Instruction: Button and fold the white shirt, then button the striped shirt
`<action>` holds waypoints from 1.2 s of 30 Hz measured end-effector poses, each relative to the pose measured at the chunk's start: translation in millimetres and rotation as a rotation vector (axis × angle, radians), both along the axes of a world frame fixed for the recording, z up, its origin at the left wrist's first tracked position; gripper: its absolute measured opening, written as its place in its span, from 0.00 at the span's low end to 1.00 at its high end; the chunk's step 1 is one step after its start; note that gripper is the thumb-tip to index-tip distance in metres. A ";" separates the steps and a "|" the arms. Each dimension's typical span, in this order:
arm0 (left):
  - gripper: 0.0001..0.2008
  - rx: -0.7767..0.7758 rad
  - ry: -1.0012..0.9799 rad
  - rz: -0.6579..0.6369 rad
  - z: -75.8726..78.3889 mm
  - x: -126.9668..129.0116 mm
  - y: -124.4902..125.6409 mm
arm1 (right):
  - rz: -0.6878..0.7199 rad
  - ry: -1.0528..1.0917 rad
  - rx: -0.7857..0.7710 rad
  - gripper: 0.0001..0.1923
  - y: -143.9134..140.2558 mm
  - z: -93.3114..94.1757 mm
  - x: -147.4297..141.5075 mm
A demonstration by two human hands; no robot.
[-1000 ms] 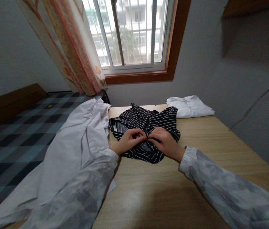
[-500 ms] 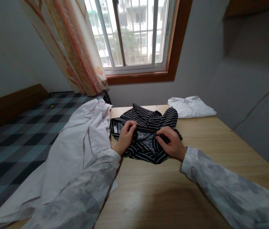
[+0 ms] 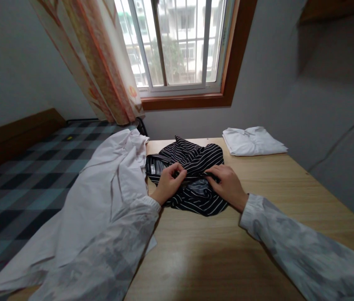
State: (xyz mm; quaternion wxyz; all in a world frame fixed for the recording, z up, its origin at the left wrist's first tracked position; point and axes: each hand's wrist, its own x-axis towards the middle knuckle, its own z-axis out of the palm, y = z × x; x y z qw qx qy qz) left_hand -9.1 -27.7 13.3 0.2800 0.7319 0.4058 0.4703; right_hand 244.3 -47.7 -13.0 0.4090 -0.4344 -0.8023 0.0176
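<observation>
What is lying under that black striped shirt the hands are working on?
The striped shirt lies on the wooden table, with both the left hand and right hand pinching its fabric. Whatever sits directly beneath the bunched cloth is covered.

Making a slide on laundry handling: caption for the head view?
Both hands, left hand and right hand, pinch a striped shirt on a wooden table.

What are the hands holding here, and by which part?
Both the left hand and the right hand pinch the crumpled black, white-striped shirt along a fold near its middle; which part cannot be told.
</observation>
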 end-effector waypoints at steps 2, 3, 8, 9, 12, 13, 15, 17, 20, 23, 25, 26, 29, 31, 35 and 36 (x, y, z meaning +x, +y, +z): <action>0.12 0.082 0.120 -0.036 1.9 3.7 -7.2 | 0.076 0.028 0.004 0.09 -0.9 0.3 -0.1; 0.11 0.123 0.173 -0.045 2.1 5.5 -9.8 | 0.113 0.039 0.008 0.10 -1.6 0.9 -0.6; 0.09 0.142 0.352 -0.142 -1.5 8.7 -9.9 | 0.183 0.043 0.047 0.18 -6.9 5.6 -3.9; 0.10 0.119 0.338 -0.149 -1.9 8.3 -8.7 | 0.160 0.046 0.068 0.18 -8.3 6.9 -4.4; 0.11 0.048 0.235 -0.148 -0.8 6.8 -6.4 | 0.081 0.069 0.122 0.14 -12.8 10.5 -5.9; 0.11 0.032 0.202 -0.146 -0.2 6.5 -6.3 | 0.073 0.071 0.126 0.12 -14.2 11.5 -6.7; 0.11 0.024 0.162 -0.128 0.9 6.2 -6.8 | 0.077 0.060 0.121 0.10 -16.3 12.8 -8.6; 0.11 0.044 0.153 -0.090 1.1 6.4 -7.6 | 0.090 0.021 0.109 0.08 -16.9 13.1 -10.6; 0.10 0.063 0.181 -0.082 0.8 6.6 -8.7 | 0.090 -0.041 0.067 0.03 -15.4 11.6 -12.9; 0.10 0.028 0.221 -0.172 1.1 6.2 -8.8 | 0.074 -0.087 0.035 0.06 -12.2 8.8 -13.2; 0.11 -0.029 0.224 -0.230 1.7 5.5 -7.6 | 0.097 -0.113 0.042 0.08 -10.2 6.9 -12.6; 0.12 -0.065 0.217 -0.254 2.1 5.1 -6.6 | 0.125 -0.120 0.051 0.09 -9.4 6.1 -12.2; 0.13 -0.168 0.173 -0.325 3.5 3.8 -2.0 | 0.223 -0.110 0.078 0.10 -8.2 4.9 -11.3; 0.13 -0.221 0.144 -0.366 5.5 2.5 1.6 | 0.264 -0.111 0.095 0.09 -8.3 4.6 -11.1; 0.11 -0.292 0.127 -0.426 11.7 -0.6 6.5 | 0.249 -0.112 0.100 0.09 -9.6 4.1 -11.6; 0.11 -0.296 0.132 -0.436 13.0 -0.9 6.8 | 0.229 -0.107 0.092 0.09 -9.8 4.0 -11.8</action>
